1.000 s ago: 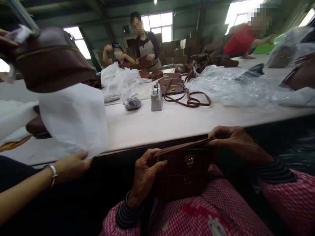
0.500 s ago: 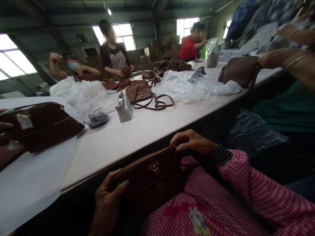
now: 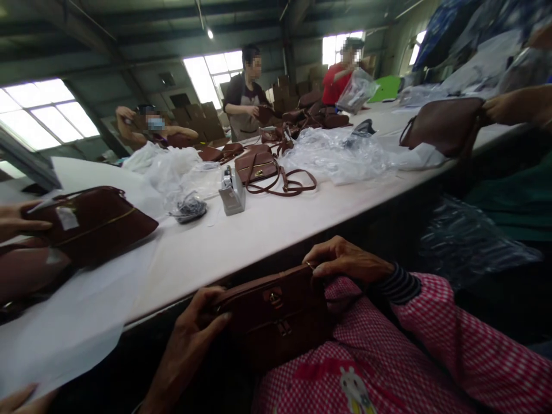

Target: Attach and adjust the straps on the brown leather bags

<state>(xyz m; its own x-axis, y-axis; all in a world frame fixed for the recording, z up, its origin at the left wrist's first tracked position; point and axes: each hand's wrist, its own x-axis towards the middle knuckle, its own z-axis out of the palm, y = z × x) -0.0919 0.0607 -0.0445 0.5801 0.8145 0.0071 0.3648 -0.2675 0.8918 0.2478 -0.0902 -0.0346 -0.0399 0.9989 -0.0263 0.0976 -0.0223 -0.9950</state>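
A small brown leather bag [image 3: 276, 316] with brass clasps rests upright on my lap, against my pink checked apron, just below the table's edge. My left hand [image 3: 194, 333] grips its left end, thumb across the front. My right hand [image 3: 345, 261] pinches the top right corner of the bag.
A long white table [image 3: 259, 230] runs ahead. On it are a grey tape dispenser [image 3: 232, 192], a brown strapped bag [image 3: 259, 164], a black bundle [image 3: 188, 208] and clear plastic wrap [image 3: 340, 152]. A co-worker's hand holds a brown bag [image 3: 92, 221] over white paper at left. Other people work at the far end and at right.
The view swung from facing the table squarely to looking along it toward the right. The co-worker's bag at left came down from the air onto the paper. My hands kept their hold.
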